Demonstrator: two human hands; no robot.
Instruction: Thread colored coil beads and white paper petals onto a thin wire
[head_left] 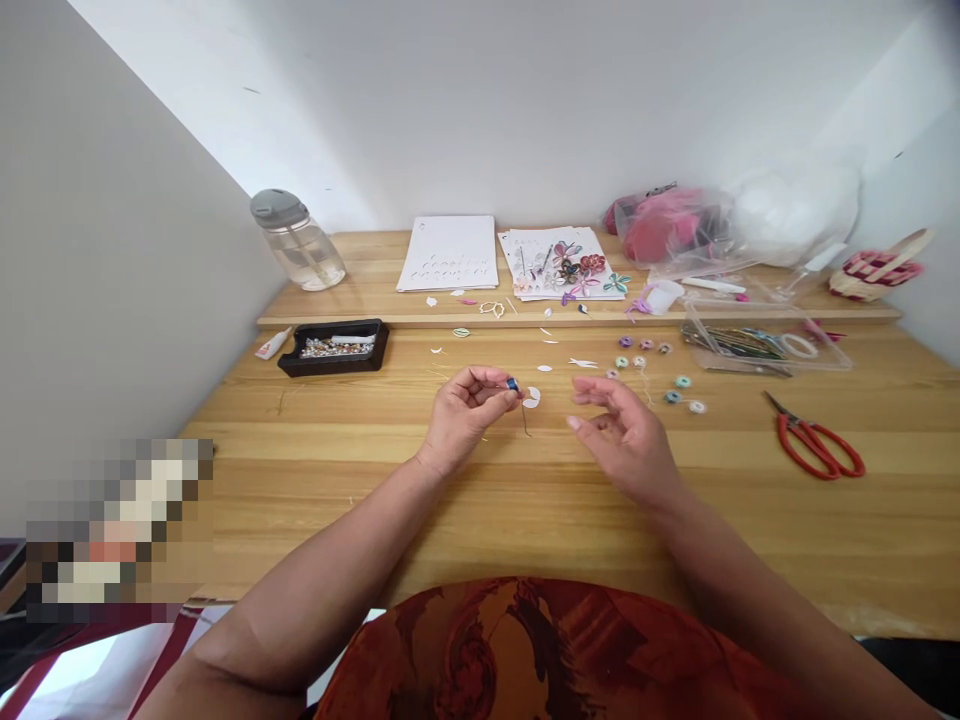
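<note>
My left hand pinches a small dark blue piece between thumb and fingertips, over the middle of the wooden desk. A thin dark wire hangs below the pinch; whether it joins the blue piece I cannot tell. Just right of my left fingertips is a white curved cutout. A short way to the right, my right hand is raised with fingers curved and thumb apart, and nothing shows between them. Several small thread spools lie just beyond and right of it.
Red-handled scissors lie at right, near a clear tray of tools. A black tray of beads and a small white tube sit at left. Behind, a raised shelf bears a water bottle, papers and wire flowers.
</note>
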